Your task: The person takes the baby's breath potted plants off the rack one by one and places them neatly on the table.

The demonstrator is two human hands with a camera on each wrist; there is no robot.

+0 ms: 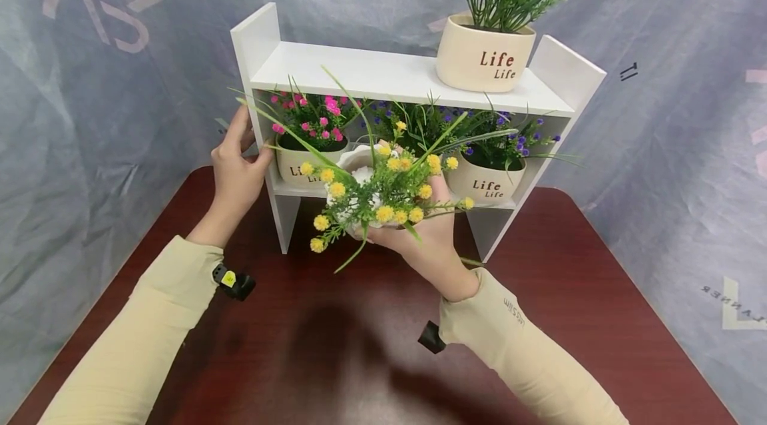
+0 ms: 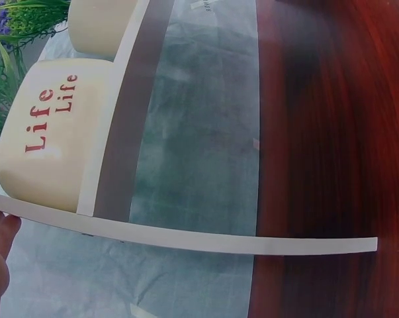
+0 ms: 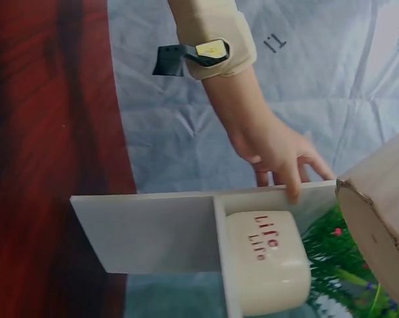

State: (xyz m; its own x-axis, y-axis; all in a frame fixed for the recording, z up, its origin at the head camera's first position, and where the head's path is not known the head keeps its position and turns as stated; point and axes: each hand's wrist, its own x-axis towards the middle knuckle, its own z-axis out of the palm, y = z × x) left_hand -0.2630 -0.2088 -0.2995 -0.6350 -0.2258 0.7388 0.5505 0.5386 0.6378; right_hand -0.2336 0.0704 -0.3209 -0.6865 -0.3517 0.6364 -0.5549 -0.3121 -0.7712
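My right hand [image 1: 428, 238] holds a pot [image 3: 378, 232] of yellow flowers [image 1: 392, 185] raised in front of a white shelf [image 1: 359, 68]. In the head view the flowers and leaves hide most of this pot; its round, flat underside shows in the right wrist view. My left hand [image 1: 234, 165] grips the shelf's left side panel [image 3: 278, 193], thumb at the front edge and fingers on the outer side. Just inside that panel, a cream "Life" pot [image 2: 53, 132] with pink flowers [image 1: 311, 118] stands on the lower board.
Another cream pot [image 1: 487, 182] with purple flowers stands at the lower board's right end, with more purple flowers [image 1: 419, 122] between. On the top board, toward the right, sits a cream pot [image 1: 488, 55] with a tall yellow-green plant. The shelf stands on a dark red table [image 1: 335, 345].
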